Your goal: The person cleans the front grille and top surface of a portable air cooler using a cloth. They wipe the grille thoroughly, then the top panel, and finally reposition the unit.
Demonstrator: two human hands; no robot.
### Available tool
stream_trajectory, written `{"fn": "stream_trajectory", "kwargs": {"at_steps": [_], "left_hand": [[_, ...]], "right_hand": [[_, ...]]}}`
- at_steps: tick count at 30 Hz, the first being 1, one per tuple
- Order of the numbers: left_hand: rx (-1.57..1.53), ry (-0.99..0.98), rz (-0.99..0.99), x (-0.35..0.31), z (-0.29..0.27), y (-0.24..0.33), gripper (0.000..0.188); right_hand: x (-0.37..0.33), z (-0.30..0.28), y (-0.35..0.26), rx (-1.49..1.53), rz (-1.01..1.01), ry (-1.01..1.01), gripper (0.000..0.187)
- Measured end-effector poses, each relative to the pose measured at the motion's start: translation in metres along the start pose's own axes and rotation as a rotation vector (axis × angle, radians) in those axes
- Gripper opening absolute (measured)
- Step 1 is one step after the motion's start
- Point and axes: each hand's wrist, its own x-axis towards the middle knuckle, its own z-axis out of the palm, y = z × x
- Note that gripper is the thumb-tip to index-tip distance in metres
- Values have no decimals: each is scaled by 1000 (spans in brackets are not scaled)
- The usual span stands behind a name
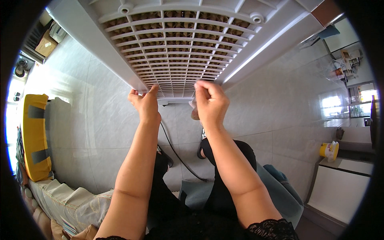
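Note:
A tall white appliance (236,68) with a slatted white grille (176,76) stands in front of me; brown honeycomb-like material shows behind the slats. My left hand (146,105) is closed on the lower left edge of the housing, thumb on the grille side and fingers around the outside. My right hand (212,102) is closed at the grille's lower right corner, fingers curled in a pinch. A small crumpled, partly see-through piece (194,112) hangs below that hand, mostly hidden by it; I cannot tell its kind.
A black cable (176,151) runs across the grey tiled floor (100,116) between my feet. At left are a yellow padded piece (36,138) and a light fabric cover (72,200). A yellow-and-white tub (329,151) sits on a white cabinet (338,192) at right.

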Motion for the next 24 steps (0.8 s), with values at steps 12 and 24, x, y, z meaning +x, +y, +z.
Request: {"fn": "stream_trajectory", "kwargs": {"at_steps": [12,24], "left_hand": [[45,26,-12,2,-1,0,70],[-20,-17,-25,-3,-1,4,82]], "right_hand": [[-1,7,-2,171,207,135,11],[12,-9,0,-167,-133,121,9]]}}
